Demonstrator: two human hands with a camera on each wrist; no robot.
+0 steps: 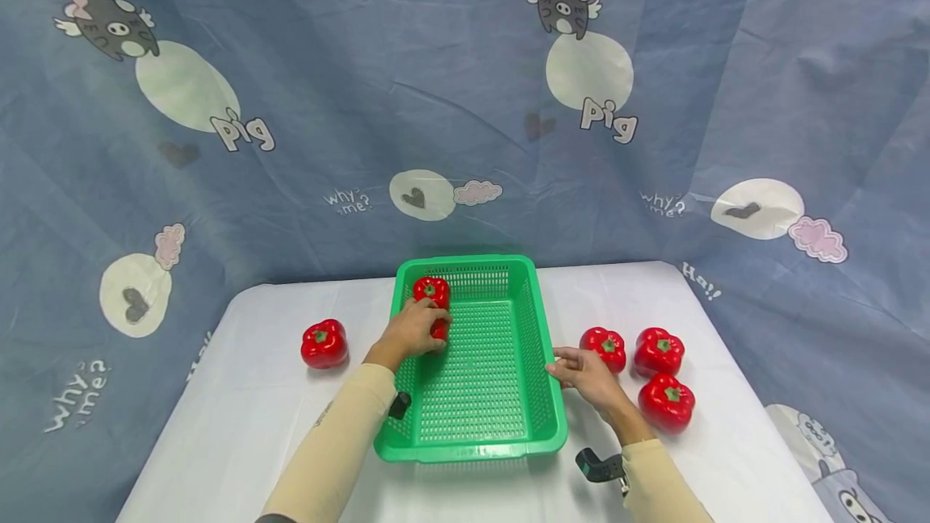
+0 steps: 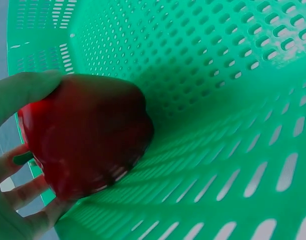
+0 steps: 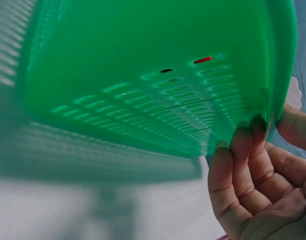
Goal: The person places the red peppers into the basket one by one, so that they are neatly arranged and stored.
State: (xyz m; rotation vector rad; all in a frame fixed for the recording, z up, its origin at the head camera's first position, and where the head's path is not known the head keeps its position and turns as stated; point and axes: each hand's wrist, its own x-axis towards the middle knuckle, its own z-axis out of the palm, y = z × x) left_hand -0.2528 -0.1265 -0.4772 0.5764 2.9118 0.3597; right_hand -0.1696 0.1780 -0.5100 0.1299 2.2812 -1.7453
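My left hand (image 1: 416, 329) holds a red bell pepper (image 2: 95, 137) inside the green basket (image 1: 472, 452), along its left side. My thumb lies on one side of the pepper and my fingers curl round the other, with its green stem (image 2: 23, 158) towards my palm. I cannot tell whether its underside is resting on the basket's floor. A second pepper (image 1: 432, 290) sits in the far left corner, just beyond my fingers.

With my right hand (image 1: 590, 378) I grip the basket's right rim, my thumb at the lip and my fingertips against the outer wall beneath it.

The pepper looks glossy and firm; I would judge it light, stiff enough for a moderate squeeze, but slick. The best hold seems to be round its broad shoulders, on opposite sides, rather than by the short stem. The basket, thin plastic full of slots, should be light and a little flexible, easy to nudge, so the rim is a sound place to steady it.

On the white tabletop (image 1: 247, 402), one pepper (image 1: 324, 344) lies left of the basket, and three peppers (image 1: 667, 403) lie close together on the right, near my right hand.
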